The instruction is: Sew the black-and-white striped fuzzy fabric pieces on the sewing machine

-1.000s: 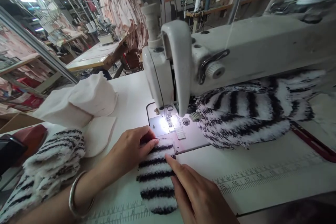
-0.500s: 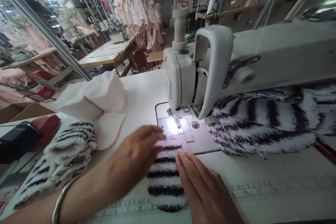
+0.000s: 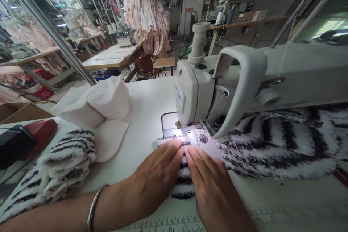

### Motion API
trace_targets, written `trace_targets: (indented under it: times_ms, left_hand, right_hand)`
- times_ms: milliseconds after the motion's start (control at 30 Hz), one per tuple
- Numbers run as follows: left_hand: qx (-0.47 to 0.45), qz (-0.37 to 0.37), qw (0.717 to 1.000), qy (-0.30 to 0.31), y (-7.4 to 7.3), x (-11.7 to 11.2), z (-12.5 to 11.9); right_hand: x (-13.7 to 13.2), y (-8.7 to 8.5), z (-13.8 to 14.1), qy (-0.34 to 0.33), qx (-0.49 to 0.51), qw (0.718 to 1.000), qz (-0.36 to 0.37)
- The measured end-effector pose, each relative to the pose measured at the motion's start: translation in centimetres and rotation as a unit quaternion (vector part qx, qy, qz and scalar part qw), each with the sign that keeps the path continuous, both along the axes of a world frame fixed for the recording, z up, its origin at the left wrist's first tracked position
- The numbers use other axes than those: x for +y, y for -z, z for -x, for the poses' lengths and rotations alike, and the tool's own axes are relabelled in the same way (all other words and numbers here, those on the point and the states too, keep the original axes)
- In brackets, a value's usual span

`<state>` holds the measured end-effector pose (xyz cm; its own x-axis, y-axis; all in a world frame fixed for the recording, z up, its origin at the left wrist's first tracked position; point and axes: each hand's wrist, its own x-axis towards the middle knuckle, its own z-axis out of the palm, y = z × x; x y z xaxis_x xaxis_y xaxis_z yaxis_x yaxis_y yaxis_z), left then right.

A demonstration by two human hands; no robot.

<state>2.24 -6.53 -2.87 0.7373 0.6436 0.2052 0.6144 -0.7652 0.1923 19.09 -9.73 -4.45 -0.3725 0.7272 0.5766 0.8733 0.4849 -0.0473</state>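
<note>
A small strip of black-and-white striped plush fabric (image 3: 185,186) lies on the table, its far end at the lit needle area of a white sewing machine (image 3: 190,90). My left hand (image 3: 159,175), with a metal bangle on the wrist, rests on the strip's left and far part, fingers stretched out and pressing down. Along the right edge, my right hand (image 3: 210,183) lies with its fingers extended flat, tips near the left fingertips. Both hands cover much of the strip. The needle's tip is hard to make out behind the fingers.
A larger striped plush piece (image 3: 282,148) lies under the machine arm at right. White fabric stacks (image 3: 108,98) and a striped plush pile (image 3: 67,163) are at left, beside a black object (image 3: 17,145). A printed ruler (image 3: 174,224) runs along the front edge.
My left hand has come down onto the strip, beside my right fingertips. The strip has moved away from me, to the needle area. The camera view has shifted slightly.
</note>
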Motion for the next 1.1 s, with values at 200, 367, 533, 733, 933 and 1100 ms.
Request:
trace_targets:
  times_ms: [200,367,533,733,933,1100]
  left_hand:
    - [-0.034,-0.024,0.999,-0.014,0.5,0.3,-0.4]
    - [-0.042,-0.017,0.999,-0.025,0.5,0.3,-0.6]
    - [-0.071,-0.012,0.997,-0.003,-1.2,0.7,0.4]
    - [-0.099,0.02,0.994,-0.032,-4.1,0.6,2.3]
    - [-0.086,0.064,0.994,0.035,-3.7,-0.1,1.7]
    - [-0.028,0.084,0.99,0.113,-3.5,-0.1,1.1]
  right_hand:
    - [1.0,-0.2,-0.2,-0.016,0.007,1.0,0.005]
    - [1.3,0.2,-0.8,-0.033,0.002,0.999,0.031]
    - [1.3,-0.1,-2.9,-0.069,0.049,0.993,0.083]
    - [-1.8,-0.9,-5.5,-0.093,0.08,0.985,0.118]
    - [-5.0,0.5,-3.9,-0.057,0.003,0.996,0.075]
    - [-5.7,1.1,-1.5,-0.027,-0.008,0.999,0.032]
